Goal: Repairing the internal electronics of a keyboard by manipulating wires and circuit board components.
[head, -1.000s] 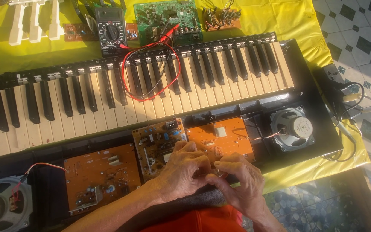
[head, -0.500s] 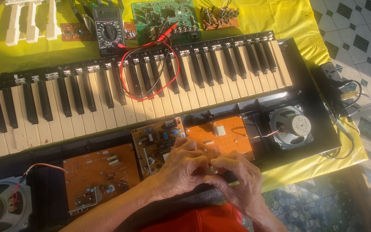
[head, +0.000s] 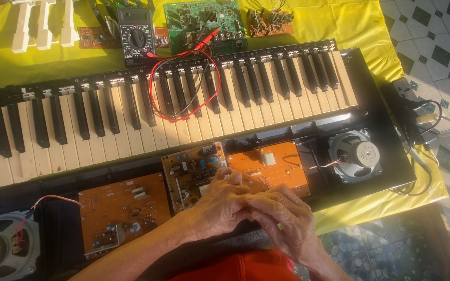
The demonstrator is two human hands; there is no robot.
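The left hand (head: pixel 219 200) lay curled, fingers bent, on the brown circuit board (head: pixel 194 171) inside the opened keyboard case (head: pixel 376 130). The right hand (head: pixel 282 221) pressed against it, fingertips together; what they pinched I could not tell. Just beyond both hands sat an orange board (head: pixel 274 166); farther right, a speaker (head: pixel 355 155).
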